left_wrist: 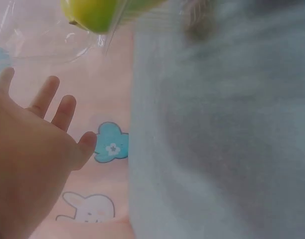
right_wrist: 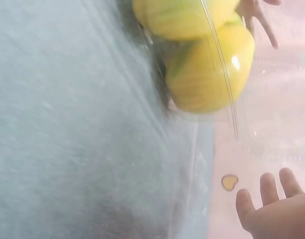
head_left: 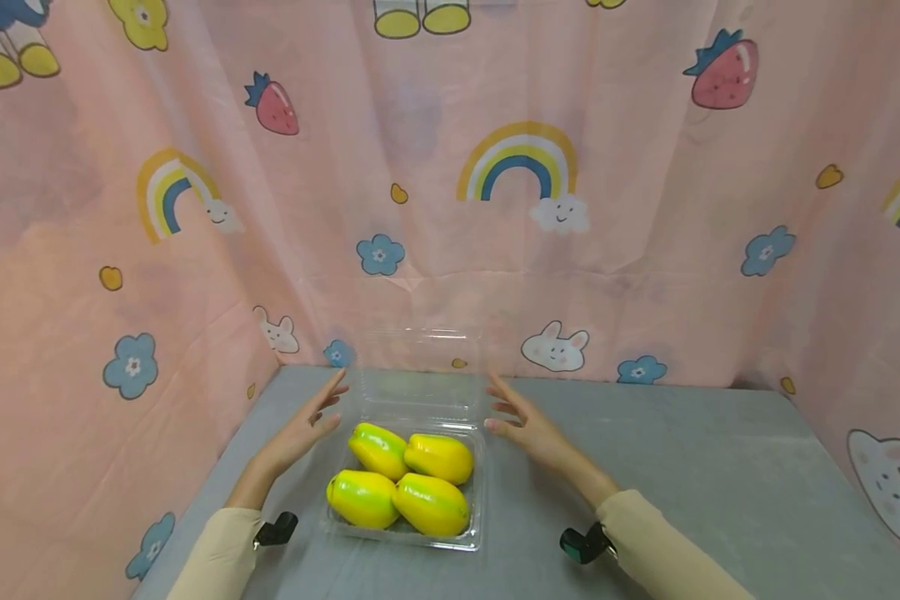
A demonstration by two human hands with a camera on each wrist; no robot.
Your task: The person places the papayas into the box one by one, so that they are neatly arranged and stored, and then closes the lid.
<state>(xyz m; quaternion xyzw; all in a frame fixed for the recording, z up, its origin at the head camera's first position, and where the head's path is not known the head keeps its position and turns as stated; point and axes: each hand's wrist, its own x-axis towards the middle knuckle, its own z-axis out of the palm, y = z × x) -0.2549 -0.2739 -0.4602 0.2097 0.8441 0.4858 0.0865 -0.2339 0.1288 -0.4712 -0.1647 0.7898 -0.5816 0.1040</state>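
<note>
A clear plastic clamshell box point(head_left: 477, 500) sits on the table with its hinged lid point(head_left: 420, 387) raised at the back. Inside its base lie several glossy yellow-green fruits point(head_left: 431, 506), long and rounded like papayas, in two rows. To the left of the box, my left hand point(head_left: 297, 437) is held with fingers spread and stretched forward, holding nothing. On the opposite side my right hand point(head_left: 528, 427) mirrors it, fingers straight, fingertips beside the lid's right edge. The left wrist view shows the left palm point(left_wrist: 30, 144) apart from the plastic; likewise the right fingers point(right_wrist: 268, 189) in the right wrist view.
The grey table point(head_left: 682, 475) extends well to the right of the box. A pink patterned curtain point(head_left: 435, 300) hangs behind and along both sides, close behind the raised lid. Black wrist devices point(head_left: 585, 544) are strapped at both sleeves.
</note>
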